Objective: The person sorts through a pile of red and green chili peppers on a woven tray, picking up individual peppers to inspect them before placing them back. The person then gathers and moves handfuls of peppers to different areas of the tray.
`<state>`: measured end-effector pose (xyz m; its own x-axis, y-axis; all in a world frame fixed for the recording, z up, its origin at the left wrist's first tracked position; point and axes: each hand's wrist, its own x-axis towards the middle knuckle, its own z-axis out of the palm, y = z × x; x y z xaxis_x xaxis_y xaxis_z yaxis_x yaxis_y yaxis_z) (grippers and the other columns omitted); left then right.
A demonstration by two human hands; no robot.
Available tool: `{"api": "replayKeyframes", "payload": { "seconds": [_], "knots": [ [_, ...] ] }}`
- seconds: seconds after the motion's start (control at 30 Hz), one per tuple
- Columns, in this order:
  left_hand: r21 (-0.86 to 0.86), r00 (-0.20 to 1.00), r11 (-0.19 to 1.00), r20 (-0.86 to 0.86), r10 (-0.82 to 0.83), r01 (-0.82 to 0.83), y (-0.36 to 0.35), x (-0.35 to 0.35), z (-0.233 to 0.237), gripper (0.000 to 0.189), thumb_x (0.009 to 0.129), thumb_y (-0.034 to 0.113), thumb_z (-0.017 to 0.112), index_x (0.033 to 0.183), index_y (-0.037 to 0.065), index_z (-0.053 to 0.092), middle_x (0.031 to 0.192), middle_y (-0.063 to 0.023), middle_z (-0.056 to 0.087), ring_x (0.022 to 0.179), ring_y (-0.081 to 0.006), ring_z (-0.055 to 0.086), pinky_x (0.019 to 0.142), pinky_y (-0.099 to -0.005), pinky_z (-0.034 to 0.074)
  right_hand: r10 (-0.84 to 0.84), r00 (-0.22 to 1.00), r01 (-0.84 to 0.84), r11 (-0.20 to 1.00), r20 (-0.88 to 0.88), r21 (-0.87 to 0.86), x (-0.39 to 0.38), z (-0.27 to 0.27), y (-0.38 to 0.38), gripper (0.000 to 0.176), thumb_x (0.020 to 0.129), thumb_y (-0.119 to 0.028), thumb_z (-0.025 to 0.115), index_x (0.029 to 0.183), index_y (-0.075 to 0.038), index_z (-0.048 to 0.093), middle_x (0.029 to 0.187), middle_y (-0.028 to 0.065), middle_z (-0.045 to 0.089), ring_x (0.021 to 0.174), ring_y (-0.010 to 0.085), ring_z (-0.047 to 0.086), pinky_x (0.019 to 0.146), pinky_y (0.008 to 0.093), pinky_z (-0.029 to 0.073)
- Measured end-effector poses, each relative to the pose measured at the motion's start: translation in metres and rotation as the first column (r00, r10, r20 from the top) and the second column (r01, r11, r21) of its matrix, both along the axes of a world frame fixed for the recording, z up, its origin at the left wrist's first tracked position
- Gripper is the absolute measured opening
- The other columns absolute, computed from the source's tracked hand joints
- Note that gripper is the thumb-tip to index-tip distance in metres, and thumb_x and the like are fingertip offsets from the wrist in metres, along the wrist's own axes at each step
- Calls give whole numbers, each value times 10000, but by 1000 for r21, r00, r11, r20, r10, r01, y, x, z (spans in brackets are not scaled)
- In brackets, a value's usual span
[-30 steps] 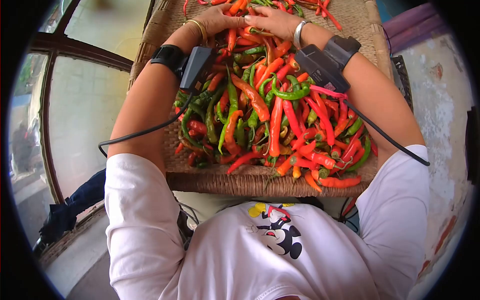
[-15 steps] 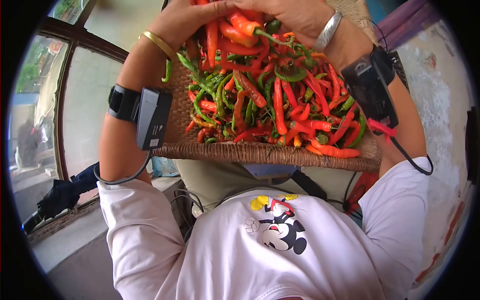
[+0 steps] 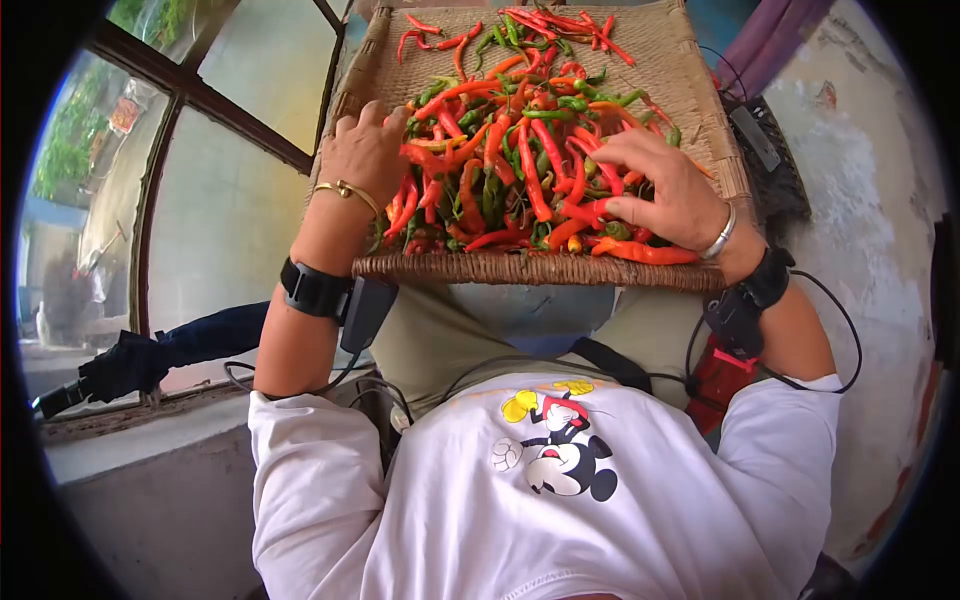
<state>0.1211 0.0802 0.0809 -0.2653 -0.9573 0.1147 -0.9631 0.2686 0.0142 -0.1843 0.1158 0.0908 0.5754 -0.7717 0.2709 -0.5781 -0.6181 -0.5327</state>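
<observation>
Your chilies [image 3: 510, 160] lie heaped on the woven tray [image 3: 700, 100] across your lap: long, glossy pods in red, orange and green (a few strays sit at the far end). Your shirt carries a cartoon mouse print [image 3: 560, 455]. 0.5 s ago both hands lifted a bunch. Now your left hand [image 3: 368, 150] and right hand [image 3: 668, 190] rest on the heap, each grip spread, holding nothing.

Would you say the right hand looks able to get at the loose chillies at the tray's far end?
Probably yes: the right hand rests on the pile, and the far chillies lie uncovered on the open tray, though it looks a long stretch.
</observation>
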Motion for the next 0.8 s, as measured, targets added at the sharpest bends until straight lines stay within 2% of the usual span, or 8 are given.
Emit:
{"api": "replayKeyframes", "payload": {
  "seconds": [0.03, 0.1, 0.2, 0.37, 0.43, 0.57, 0.67, 0.8],
  "knots": [
    [-224, 991, 966, 73, -116, 130, 6, -6, 1, 405, 741, 194, 597, 1118, 90, 494, 1072, -122, 521, 940, -297, 521, 801, -389, 425, 66, 997, -66, 998, -31, 2, -7, -4, 11, 465, 651, -207, 669, 1056, -29, 524, 964, 139, 524, 916, 282, 504, 825, 346, 399],
    [-212, 873, 893, -212, -439, 397, 20, -36, 11, 398, 698, 150, 622, 1074, 71, 516, 1079, -110, 516, 970, -294, 494, 823, -375, 414, 130, 990, -130, 991, -62, 3, -14, -11, 23, 518, 628, -194, 684, 1088, -41, 504, 992, 142, 510, 940, 297, 487, 842, 358, 387],
    [-111, 652, 710, -318, -688, 695, 31, -72, -12, 400, 679, 194, 653, 1045, 74, 542, 1063, -113, 504, 979, -285, 484, 850, -379, 391, 11, 994, -23, 993, -109, -116, -21, -29, 31, 785, 574, -165, 732, 1252, -88, 345, 1031, 144, 494, 963, 314, 475, 847, 387, 382],
    [-33, 689, 705, -186, -701, 709, 23, -94, -48, 425, 658, 291, 666, 1026, 104, 568, 1121, -93, 467, 1019, -261, 457, 854, -395, 379, -16, 988, -6, 990, -155, -143, -22, -48, 22, 838, 566, -197, 744, 1280, -123, 312, 1002, 119, 493, 915, 303, 497, 811, 388, 397],
    [-41, 702, 704, -43, -710, 709, 20, -97, -48, 394, 655, 327, 660, 1000, 150, 587, 1138, -59, 463, 1052, -230, 435, 846, -396, 381, 0, 930, -85, 973, -368, -214, -16, -45, 19, 814, 560, -216, 749, 1264, -157, 345, 944, 100, 489, 876, 277, 506, 774, 375, 409],
    [-39, 743, 742, 25, -669, 669, 1, -103, -45, 371, 643, 346, 659, 972, 183, 604, 1164, -19, 449, 1079, -205, 415, 846, -399, 376, -67, 909, -28, 975, -412, -221, -9, -45, -3, 691, 577, -265, 741, 1184, -160, 429, 916, 84, 486, 864, 262, 510, 756, 356, 415],
    [-9, 799, 805, 131, -587, 593, -14, -109, -37, 380, 655, 371, 649, 985, 186, 611, 1161, -12, 454, 1070, -201, 426, 846, -422, 377, -104, 931, 47, 985, -350, -166, -10, -51, -32, 633, 612, -267, 715, 1170, -160, 435, 918, 107, 516, 876, 283, 528, 748, 387, 434],
    [-30, 849, 850, 82, -522, 526, -43, -113, -44, 426, 650, 410, 646, 1012, 190, 605, 1204, -15, 442, 1087, -219, 426, 881, -442, 357, -206, 931, 179, 977, -300, -114, -14, -60, -69, 578, 641, -258, 675, 1160, -149, 446, 1024, 131, 535, 924, 306, 533, 773, 390, 444]
  ]
}}
